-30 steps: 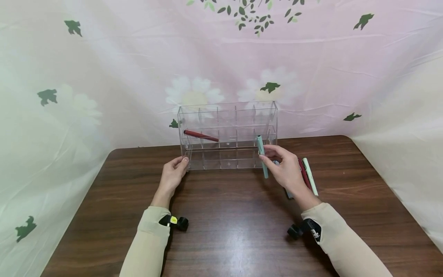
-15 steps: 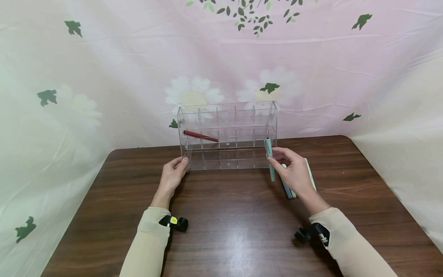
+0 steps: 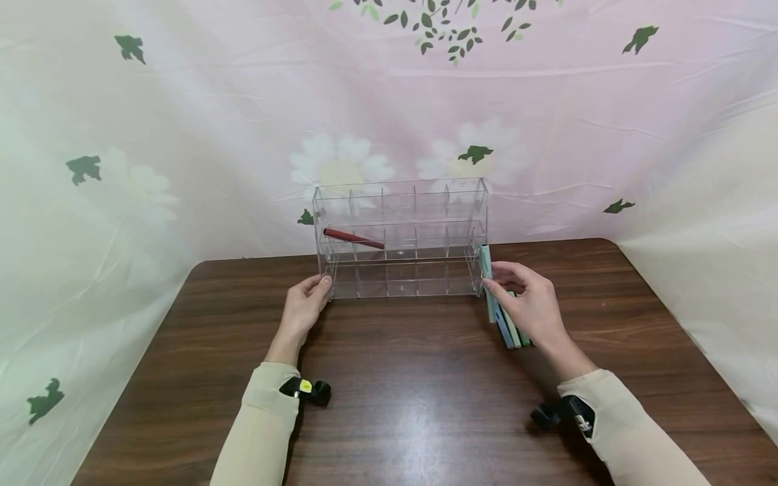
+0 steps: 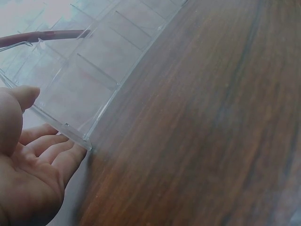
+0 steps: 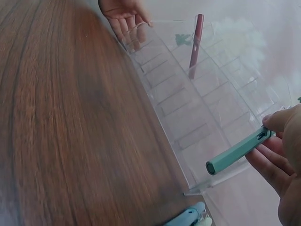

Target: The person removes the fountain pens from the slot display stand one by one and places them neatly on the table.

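Observation:
A clear acrylic organizer (image 3: 401, 287) with tiered compartments stands at the back of the table. My left hand (image 3: 306, 307) holds its lower left corner, thumb at the front edge; in the left wrist view the fingers (image 4: 66, 153) lie along its side. My right hand (image 3: 531, 304) pinches a teal pen (image 3: 488, 283) between thumb and fingers, held nearly upright at the organizer's right end. In the right wrist view that pen (image 5: 237, 151) shows its clipless end pointing away from the hand. A dark red pen (image 3: 352, 237) lies slanted in the organizer's left part.
Several pens lie side by side on the wooden table (image 3: 389, 405), among them a blue pen (image 3: 504, 329) and a pale green pen (image 3: 513, 333), partly hidden by my right hand. A patterned cloth (image 3: 243, 135) hangs behind the organizer.
My right hand has moved to the right with the teal pen, from before the organizer's right column to its right end. The left hand stays in place.

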A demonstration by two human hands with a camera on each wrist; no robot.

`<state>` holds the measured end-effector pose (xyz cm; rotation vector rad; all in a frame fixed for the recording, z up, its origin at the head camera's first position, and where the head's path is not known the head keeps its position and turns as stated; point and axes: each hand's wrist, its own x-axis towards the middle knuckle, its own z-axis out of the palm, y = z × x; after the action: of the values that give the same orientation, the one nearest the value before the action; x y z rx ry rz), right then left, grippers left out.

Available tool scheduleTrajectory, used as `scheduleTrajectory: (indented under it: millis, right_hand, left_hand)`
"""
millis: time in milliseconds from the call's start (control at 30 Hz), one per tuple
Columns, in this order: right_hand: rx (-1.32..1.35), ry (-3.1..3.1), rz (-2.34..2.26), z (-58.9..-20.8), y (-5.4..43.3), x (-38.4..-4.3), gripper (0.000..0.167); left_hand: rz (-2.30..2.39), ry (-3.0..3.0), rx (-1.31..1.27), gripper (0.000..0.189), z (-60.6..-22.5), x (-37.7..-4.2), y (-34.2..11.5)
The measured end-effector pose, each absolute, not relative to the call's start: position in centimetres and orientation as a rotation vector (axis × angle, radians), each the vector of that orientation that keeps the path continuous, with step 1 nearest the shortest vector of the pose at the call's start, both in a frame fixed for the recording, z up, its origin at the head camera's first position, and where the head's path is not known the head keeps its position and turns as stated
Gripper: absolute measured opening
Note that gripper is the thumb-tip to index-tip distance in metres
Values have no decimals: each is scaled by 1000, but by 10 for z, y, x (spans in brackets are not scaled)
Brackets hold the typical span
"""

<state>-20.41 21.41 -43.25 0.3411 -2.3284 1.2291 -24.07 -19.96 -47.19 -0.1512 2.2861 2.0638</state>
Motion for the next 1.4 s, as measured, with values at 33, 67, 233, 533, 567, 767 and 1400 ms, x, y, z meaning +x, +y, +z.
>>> scheduleTrajectory:
  millis: [33,67,233,533,567,767,1400]
  right_hand:
    - [339,-2327,1226,-433,216,-204,28]
    - [337,-2326,1221,-434,217,-204,28]
    - [310,-2326,1203,-436,226,-203,26]
    - [211,-2409,1210,-437,243,-196,26]
    - [201,-2420,1209,-437,244,-196,27]
    - [155,-2487,1187,-438,254,-195,29]
    - [104,-2589,1072,-441,284,-186,32]
  left_hand:
    - [2060,2289,-147,60,-472,-240,-200]
    - [2058,2291,-143,60,-472,-240,-200]
    - [2045,2298,-137,61,-471,-239,-199]
    - [2053,2292,-135,61,-471,-240,-199]
    - [2051,2294,-135,61,-470,-240,-199]
    - [2061,2296,-140,60,-471,-241,-199]
    - [2074,2285,-144,59,-473,-239,-198]
